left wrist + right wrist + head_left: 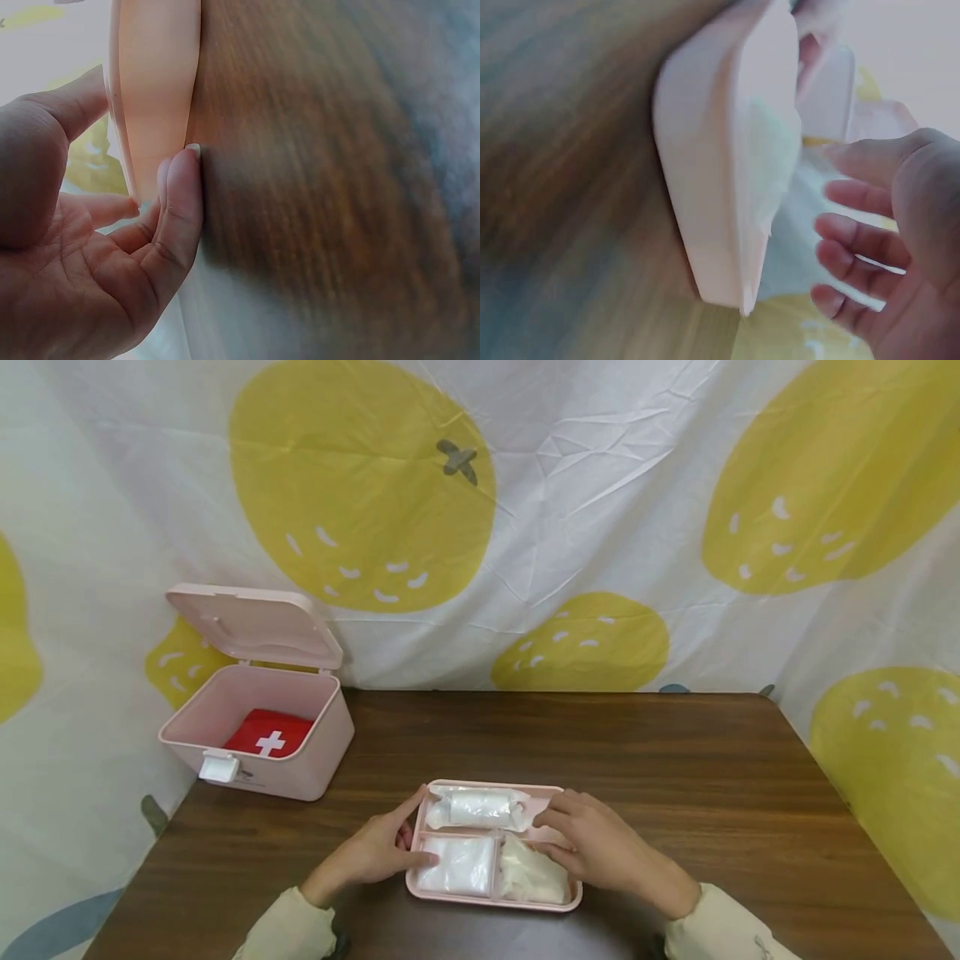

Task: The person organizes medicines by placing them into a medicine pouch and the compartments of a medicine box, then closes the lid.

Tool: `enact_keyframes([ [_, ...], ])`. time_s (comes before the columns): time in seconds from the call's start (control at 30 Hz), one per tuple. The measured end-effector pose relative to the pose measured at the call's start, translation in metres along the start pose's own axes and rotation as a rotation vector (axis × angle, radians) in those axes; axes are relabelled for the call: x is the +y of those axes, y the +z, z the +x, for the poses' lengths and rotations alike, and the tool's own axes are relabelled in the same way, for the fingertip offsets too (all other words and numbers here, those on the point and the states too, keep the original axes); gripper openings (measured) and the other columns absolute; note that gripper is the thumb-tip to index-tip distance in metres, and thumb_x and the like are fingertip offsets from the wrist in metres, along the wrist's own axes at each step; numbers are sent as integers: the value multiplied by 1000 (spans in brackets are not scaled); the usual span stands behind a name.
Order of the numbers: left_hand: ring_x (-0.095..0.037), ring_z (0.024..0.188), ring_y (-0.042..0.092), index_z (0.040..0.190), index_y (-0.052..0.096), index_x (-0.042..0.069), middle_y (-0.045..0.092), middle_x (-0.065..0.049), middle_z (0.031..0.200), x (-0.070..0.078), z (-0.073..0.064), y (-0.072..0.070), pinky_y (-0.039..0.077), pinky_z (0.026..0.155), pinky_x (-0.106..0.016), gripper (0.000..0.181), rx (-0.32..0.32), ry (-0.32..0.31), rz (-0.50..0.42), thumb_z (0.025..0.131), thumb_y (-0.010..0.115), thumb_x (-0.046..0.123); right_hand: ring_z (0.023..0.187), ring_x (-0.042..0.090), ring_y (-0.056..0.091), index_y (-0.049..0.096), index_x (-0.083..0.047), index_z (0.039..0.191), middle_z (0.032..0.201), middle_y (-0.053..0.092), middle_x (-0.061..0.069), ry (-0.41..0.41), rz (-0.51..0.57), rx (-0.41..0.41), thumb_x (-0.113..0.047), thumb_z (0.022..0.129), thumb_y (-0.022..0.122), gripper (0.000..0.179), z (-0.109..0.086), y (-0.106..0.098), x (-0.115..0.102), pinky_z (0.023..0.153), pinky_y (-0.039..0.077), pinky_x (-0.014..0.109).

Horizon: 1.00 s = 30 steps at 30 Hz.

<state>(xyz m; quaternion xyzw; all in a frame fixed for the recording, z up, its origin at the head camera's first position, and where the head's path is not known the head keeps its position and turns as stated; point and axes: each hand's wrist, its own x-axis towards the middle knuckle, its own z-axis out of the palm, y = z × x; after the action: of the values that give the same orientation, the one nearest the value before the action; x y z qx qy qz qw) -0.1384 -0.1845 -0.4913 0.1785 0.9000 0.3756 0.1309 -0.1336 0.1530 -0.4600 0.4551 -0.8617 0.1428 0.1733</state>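
A pink divided tray (525,907) lies on the table near its front edge. Wrapped in clear film, a white roll (478,808) fills much of the back compartment. The front left section holds a flat white packet (457,864), the front right one a cream-coloured packet (532,872). My left hand (378,852) grips the tray's left end, thumb over the rim and fingers along the side wall (157,82). Above the tray's right end hovers my right hand (600,843); in the right wrist view its fingers (855,244) are spread, apart from the tray and holding nothing.
At the back left of the brown wooden table (675,760) stands a pink box (330,752) with its lid (262,631) raised. Inside it lies a red pouch (300,727) with a white cross. A lemon-print cloth (600,527) hangs behind the table.
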Motion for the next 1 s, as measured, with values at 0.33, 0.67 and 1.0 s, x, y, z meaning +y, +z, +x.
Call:
enact_keyframes([
  [0.33, -9, 62, 50, 158, 23, 10, 54, 1, 76, 2, -1, -1, 42, 54, -23, 101, 13, 2, 0, 80, 83, 35, 64, -1, 50, 64, -19, 82, 73, 54, -13, 123, 171, -176, -22, 85, 77, 14, -11, -5, 11, 56, 40, 15],
  [0.67, -9, 64, 52, 155, 28, 7, 56, 1, 79, 0, -1, -5, 43, 56, -23, 92, 7, -8, -17, 83, 79, 32, 64, -1, 48, 64, -18, 83, 73, 54, -12, 182, 139, -138, -21, 80, 81, 17, -16, 1, 8, 56, 40, 18],
  [1.0, -8, 55, 50, 95, 69, 5, 56, 3, 68, 7, -2, -2, 39, 47, -22, 16, 41, -14, -28, 90, 71, 20, 50, 1, 40, 58, -23, 68, 57, 45, -14, 597, 131, -70, -23, 85, 76, 25, -17, 1, 14, 46, 33, 22],
])
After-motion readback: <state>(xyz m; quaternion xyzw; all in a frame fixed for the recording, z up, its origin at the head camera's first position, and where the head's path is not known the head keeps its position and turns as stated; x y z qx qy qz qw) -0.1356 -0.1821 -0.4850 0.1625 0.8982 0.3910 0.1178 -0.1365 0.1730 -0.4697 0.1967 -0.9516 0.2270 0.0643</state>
